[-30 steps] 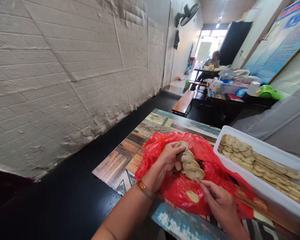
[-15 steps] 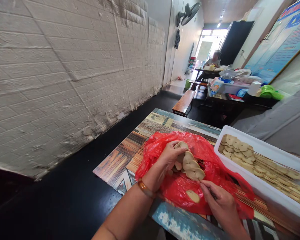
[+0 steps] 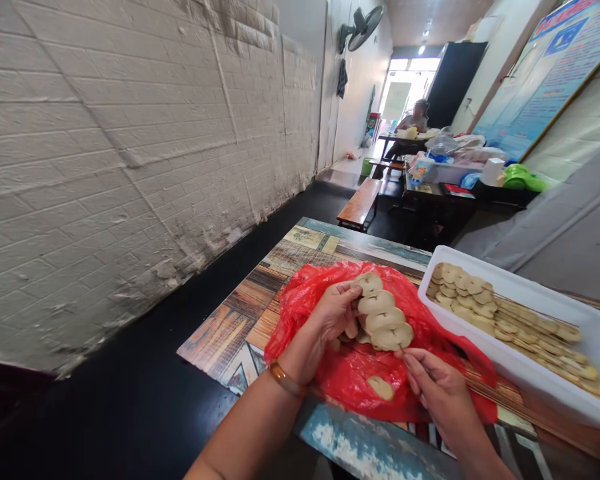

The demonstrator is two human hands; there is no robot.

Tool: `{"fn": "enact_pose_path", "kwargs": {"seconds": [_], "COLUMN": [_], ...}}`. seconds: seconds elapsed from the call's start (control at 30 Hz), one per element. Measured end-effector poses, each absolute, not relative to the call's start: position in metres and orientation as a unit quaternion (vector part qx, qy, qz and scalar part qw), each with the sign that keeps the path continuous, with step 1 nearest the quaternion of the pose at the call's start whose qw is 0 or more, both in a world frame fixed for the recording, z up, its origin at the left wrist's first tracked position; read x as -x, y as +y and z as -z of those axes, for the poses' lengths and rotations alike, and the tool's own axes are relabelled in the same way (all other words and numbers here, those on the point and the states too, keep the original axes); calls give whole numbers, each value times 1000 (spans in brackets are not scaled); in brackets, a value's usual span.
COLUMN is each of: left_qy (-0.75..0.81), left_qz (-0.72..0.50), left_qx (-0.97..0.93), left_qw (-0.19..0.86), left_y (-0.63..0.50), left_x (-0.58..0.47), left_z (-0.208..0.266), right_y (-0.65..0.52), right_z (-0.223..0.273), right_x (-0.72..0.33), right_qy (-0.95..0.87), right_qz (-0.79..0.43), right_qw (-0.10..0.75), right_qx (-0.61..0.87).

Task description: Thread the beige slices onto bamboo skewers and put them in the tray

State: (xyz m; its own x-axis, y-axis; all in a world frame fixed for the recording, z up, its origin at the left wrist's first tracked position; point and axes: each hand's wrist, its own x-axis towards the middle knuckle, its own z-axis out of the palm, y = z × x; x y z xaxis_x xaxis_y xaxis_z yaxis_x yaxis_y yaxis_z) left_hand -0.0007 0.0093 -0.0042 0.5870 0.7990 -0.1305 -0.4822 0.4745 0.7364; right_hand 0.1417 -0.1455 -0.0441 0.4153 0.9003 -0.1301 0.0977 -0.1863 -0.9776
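Several pale tan round slices (image 3: 383, 312) overlap in a row on a thin skewer, held over a red plastic bag (image 3: 325, 283). My left hand (image 3: 333, 310) pinches the slice at the far end of the row. At the near end, my right hand (image 3: 435, 380) has thumb and fingers closed on the skewer, most of which the hand hides. One loose slice (image 3: 381, 387) lies flat on the bag below the row. More slices show partly under my left hand.
A white plastic tub (image 3: 515, 280) of skewered slices stands at the right of the patterned table (image 3: 230, 313). Thin sticks (image 3: 510, 395) lie beside it. Beyond are a wooden bench (image 3: 361, 202), a cluttered dark table (image 3: 430, 195) and a seated person (image 3: 414, 120).
The row of slices has turned its flat faces more toward me, and the far slice now shows more fully beside my left fingers. The camera view has shifted slightly.
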Motion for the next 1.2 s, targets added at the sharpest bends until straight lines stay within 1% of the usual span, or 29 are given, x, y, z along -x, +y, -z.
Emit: {"fn": "enact_pose_path", "kwargs": {"seconds": [0.1, 0.23, 0.47, 0.6, 0.77, 0.83, 0.9, 1.0, 1.13, 1.2], "left_qy": [246, 244, 218, 242, 272, 268, 259, 237, 172, 165], "left_qz": [-383, -375, -350, -374, -427, -414, -400, -393, -314, -297], "left_qx": [-330, -317, -306, -302, -301, -301, -301, -301, -335, -339], "left_qw": [827, 836, 858, 843, 808, 816, 826, 836, 872, 877], "left_y": [8, 2, -4, 0, 6, 6, 4, -2, -10, -14], "left_x": [1, -1, -11, -12, -7, -6, -6, -6, -8, -10], "left_z": [2, -3, 9, 13, 8, 7, 6, 6, 6, 7], "right_y": [-145, -143, -140, -140, -141, -141, -141, -140, -139, -139], "right_z": [47, 45, 39, 38, 38, 38, 37, 35, 38, 40], "right_x": [-143, -143, -137, -137, -141, -141, -140, -139, -141, -142], "right_qy": [-364, -365, -405, -438, -518, -540, -545, -533, -514, -510], "right_qz": [-455, -454, -418, -394, -277, -239, -229, -237, -256, -258], "right_qw": [524, 529, 498, 486, 441, 431, 433, 447, 462, 467], "right_qx": [621, 617, 643, 645, 678, 682, 681, 678, 675, 675]}}
